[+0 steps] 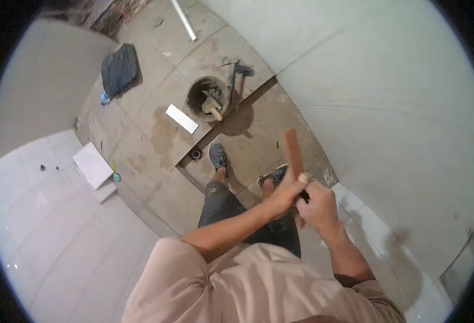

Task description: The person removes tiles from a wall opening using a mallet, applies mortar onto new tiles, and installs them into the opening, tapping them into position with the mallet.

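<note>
Brown strip: the flat strip [293, 153] is held above the lower floor, its near end at the fingers of the left hand [286, 197]; most of its length stands free beyond them.
Direction: its long axis runs away from the person's body, toward the top of the view, leaning slightly left at the far end.
Left hand: fingers closed on the near end of the strip.
Right hand: the hand [321, 203] is right against the left one, fingers curled in; whether they grip the strip or something dark between the hands cannot be told.
Floor edge: on the raised floor [145, 121], the mortar bucket [193, 100] stands at the edge of the step, a trowel [213, 110] inside with its handle up. Two hammer-like tools [239, 79] are at the bucket's right side.
Beside the bucket: a narrow white tile [182, 119] lies just left, near that same edge.
Step corner: a small dark ring [196, 154] sits on the lower floor, near the corner and the left shoe [218, 155].
Left wall side: a larger white tile [93, 165] lies by the tiled wall [54, 220].
</note>
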`<state>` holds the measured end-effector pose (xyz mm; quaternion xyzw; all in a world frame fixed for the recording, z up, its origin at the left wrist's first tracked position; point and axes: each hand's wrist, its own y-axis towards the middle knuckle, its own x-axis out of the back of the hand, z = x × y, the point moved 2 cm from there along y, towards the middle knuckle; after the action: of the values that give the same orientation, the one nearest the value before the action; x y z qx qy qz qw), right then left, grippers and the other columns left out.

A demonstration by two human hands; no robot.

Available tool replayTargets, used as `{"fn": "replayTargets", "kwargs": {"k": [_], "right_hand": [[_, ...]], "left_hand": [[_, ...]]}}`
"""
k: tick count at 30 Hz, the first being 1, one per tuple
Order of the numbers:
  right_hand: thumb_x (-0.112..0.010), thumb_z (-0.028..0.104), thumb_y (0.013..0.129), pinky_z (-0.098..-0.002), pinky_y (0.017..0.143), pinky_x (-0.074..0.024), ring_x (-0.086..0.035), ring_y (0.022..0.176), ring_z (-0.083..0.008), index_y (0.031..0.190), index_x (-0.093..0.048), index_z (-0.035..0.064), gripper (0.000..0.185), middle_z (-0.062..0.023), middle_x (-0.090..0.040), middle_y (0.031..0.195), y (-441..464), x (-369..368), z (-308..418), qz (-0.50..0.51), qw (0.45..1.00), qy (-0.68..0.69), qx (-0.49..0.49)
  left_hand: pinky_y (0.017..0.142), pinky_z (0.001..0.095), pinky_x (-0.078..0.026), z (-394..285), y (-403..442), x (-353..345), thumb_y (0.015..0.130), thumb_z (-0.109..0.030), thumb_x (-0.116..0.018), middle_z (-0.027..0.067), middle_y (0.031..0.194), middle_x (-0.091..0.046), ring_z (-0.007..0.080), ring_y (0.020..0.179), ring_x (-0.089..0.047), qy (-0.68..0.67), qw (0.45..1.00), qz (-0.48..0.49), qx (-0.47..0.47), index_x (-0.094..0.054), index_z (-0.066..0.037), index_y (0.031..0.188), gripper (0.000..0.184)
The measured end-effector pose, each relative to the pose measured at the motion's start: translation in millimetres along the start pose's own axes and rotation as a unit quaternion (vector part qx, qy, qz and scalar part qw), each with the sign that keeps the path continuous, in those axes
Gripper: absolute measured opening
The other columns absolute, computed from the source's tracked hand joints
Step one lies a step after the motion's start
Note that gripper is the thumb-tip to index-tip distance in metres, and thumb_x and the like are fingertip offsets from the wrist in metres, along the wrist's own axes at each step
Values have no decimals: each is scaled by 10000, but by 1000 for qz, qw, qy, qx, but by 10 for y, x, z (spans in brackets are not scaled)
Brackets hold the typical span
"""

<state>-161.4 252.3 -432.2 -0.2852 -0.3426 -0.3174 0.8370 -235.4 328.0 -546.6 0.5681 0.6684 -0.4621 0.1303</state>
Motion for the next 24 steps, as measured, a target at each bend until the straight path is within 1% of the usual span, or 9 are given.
{"fn": "replayTargets", "kwargs": {"k": [1, 3, 5, 7, 11, 14, 18, 21, 24], "right_hand": [[-734, 129, 813, -433, 682, -529, -661, 756, -409, 825, -613, 9, 170, -181, -655, 770, 347, -256, 48, 20, 1000, -4, 5], [-676, 176, 877, -483, 723, -524, -645, 794, -455, 844, -625, 2, 184, -214, -659, 816, 1067, -778, 64, 185, 980, 48, -51], [-653, 138, 908, -482, 735, -514, -652, 880, -428, 999, -703, 8, 166, -226, -663, 896, 1776, -1551, -116, 132, 991, -23, -8], [-637, 194, 921, -508, 808, -530, -634, 888, -439, 864, -655, 7, 196, -221, -660, 942, 2450, -2497, -341, 80, 990, -103, 59], [-624, 216, 927, -498, 863, -537, -639, 1022, -390, 1011, -743, 18, 246, -182, -677, 1089, 3444, -4129, -631, 169, 959, -203, 107], [-640, 208, 906, -498, 853, -538, -636, 1065, -372, 1001, -760, 20, 243, -159, -695, 1117, 3747, -4936, -653, 227, 916, -307, 119], [-661, 222, 879, -488, 839, -544, -655, 1025, -375, 968, -771, 32, 237, -168, -708, 1113, 3946, -5442, -816, 230, 868, -424, 116], [-667, 255, 877, -511, 847, -552, -672, 1013, -397, 1005, -769, 12, 293, -218, -708, 1110, 4037, -5357, -743, 238, 873, -414, 98], [-679, 265, 872, -523, 870, -555, -680, 1026, -418, 994, -764, 8, 297, -240, -712, 1070, 4120, -5143, -597, 331, 891, -310, -26]], "left_hand": [[948, 389, -498, 49, 12, 452, 962, -582, -635, 114, 1198, -578, 252, 1083, -592, -78, 993, -84, 32, -414, -43, 1403, 730], [892, 379, -523, -91, 38, 1242, 996, -535, -611, 77, 1086, -607, 207, 994, -612, -30, 969, -234, 75, -475, -49, 1310, 594], [805, 370, -549, 9, 70, 2113, 999, -487, -632, 70, 1023, -615, 211, 922, -630, -25, 955, -291, 45, -486, -45, 1298, 553], [768, 376, -564, 347, 124, 2861, 1002, -457, -636, 74, 1022, -604, 215, 901, -636, -59, 938, -342, 20, -474, -45, 1308, 538], [712, 416, -601, 694, 235, 3539, 1016, -385, -631, 83, 1027, -561, 229, 848, -643, -198, 869, -452, 28, -433, -48, 1338, 507], [732, 416, -614, 1116, 258, 3843, 1023, -361, -620, 85, 1041, -535, 226, 824, -638, -233, 859, -453, 57, -417, -56, 1353, 493], [735, 417, -614, 1503, 388, 4057, 1025, -350, -615, 84, 1024, -556, 236, 839, -645, -275, 832, -477, 70, -448, -54, 1340, 463], [738, 398, -619, 1569, 534, 4114, 1000, -309, -666, 66, 1081, -518, 204, 891, -610, -372, 816, -443, 3, -431, -66, 1399, 523], [731, 407, -627, 1505, 570, 4132, 992, -311, -681, 74, 1109, -525, 213, 908, -615, -398, 803, -443, 24, -451, -62, 1383, 518]]}}
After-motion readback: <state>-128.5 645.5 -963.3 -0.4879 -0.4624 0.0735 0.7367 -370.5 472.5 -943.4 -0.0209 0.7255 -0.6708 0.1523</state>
